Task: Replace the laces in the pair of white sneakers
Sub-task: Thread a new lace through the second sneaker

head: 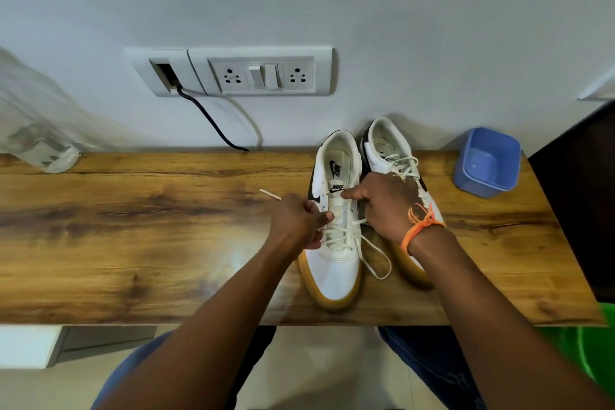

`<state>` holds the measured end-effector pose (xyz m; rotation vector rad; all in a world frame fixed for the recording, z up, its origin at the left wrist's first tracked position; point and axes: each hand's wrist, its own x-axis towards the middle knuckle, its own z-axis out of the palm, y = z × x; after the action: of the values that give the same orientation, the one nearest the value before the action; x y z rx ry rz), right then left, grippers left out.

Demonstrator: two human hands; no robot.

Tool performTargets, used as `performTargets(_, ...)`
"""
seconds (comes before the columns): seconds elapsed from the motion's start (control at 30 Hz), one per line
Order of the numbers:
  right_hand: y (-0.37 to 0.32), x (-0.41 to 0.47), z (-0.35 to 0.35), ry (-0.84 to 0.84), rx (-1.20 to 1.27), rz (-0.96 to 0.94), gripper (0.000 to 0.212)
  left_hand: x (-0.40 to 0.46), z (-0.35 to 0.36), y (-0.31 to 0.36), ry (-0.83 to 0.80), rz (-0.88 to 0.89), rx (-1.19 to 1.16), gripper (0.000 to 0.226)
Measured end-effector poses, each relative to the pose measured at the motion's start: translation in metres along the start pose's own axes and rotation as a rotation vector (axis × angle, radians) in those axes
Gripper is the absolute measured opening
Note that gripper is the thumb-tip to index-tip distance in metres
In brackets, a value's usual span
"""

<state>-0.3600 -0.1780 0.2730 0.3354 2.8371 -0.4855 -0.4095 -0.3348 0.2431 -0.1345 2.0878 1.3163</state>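
Note:
Two white sneakers with gum soles stand side by side on the wooden desk, toes toward me. The left sneaker is partly laced with a cream lace that loops loose over its right side. My left hand pinches the lace at the shoe's left eyelets; a lace tip sticks out behind it. My right hand grips the shoe's upper right side by the tongue, thumb near the label. The right sneaker lies partly hidden behind that hand, its laces in place.
A blue plastic tub stands at the back right of the desk. A clear bottle leans at the far left. A switch panel with a black cable is on the wall behind. A dark panel borders the right side.

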Motion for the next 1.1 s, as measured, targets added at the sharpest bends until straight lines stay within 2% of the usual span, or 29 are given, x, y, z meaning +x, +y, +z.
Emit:
performTargets(0.1, 0.001, -0.002, -0.002, 0.002, 0.002, -0.007, 0.050, 0.000, -0.003, 0.001, -0.063, -0.076, -0.090, 0.023)
performTargets(0.17, 0.002, -0.002, -0.002, 0.001, 0.008, -0.013, 0.051, 0.004, -0.014, 0.006, -0.034, -0.046, -0.094, 0.021)
performTargets(0.23, 0.002, -0.002, -0.002, -0.006, 0.015, -0.015, 0.051, 0.012, -0.031, 0.014, 0.073, 0.026, -0.192, 0.020)
performTargets(0.37, 0.003, -0.002, -0.001, -0.010, 0.020, -0.010, 0.051, 0.027, -0.065, 0.028, 0.403, 0.188, -0.291, 0.018)
performTargets(0.43, 0.003, -0.002, 0.000, -0.017, 0.021, -0.008, 0.052, 0.029, -0.079, 0.029, 0.476, 0.213, -0.293, 0.021)
performTargets(0.47, 0.003, -0.001, 0.001, -0.020, 0.023, -0.008, 0.052, 0.029, -0.082, 0.026, 0.449, 0.205, -0.249, 0.022)
performTargets(0.53, 0.003, 0.000, 0.002, -0.022, 0.031, -0.007, 0.051, 0.028, -0.080, 0.017, 0.323, 0.122, 0.001, 0.035)
performTargets(0.6, 0.002, 0.001, 0.002, -0.027, 0.031, 0.000, 0.050, 0.026, -0.070, 0.011, 0.186, -0.026, 0.295, 0.050)
performTargets(0.63, 0.001, 0.001, 0.002, -0.023, 0.030, 0.003, 0.050, 0.024, -0.062, 0.010, 0.110, -0.102, 0.369, 0.050)
performTargets(0.7, -0.001, 0.003, 0.004, -0.013, 0.034, 0.000, 0.048, 0.017, -0.046, 0.012, -0.046, -0.197, 0.345, 0.042)
performTargets(0.77, -0.002, 0.004, 0.006, -0.008, 0.036, -0.004, 0.047, 0.013, -0.029, 0.014, -0.109, -0.145, 0.298, 0.038)
performTargets(0.83, -0.003, 0.005, 0.007, -0.009, 0.030, -0.005, 0.048, 0.014, -0.018, 0.013, -0.100, -0.063, 0.211, 0.028)
performTargets(0.9, -0.002, 0.005, 0.008, -0.005, 0.018, -0.004, 0.047, 0.018, -0.016, 0.013, -0.106, -0.074, 0.098, 0.020)
performTargets(1.0, -0.001, 0.005, 0.008, 0.019, -0.002, -0.015, 0.045, 0.021, -0.023, 0.013, -0.135, -0.126, 0.072, 0.020)
performTargets(1.1, 0.000, 0.004, 0.009, 0.020, -0.013, -0.024, 0.045, 0.024, -0.040, 0.015, -0.053, -0.079, 0.066, 0.021)
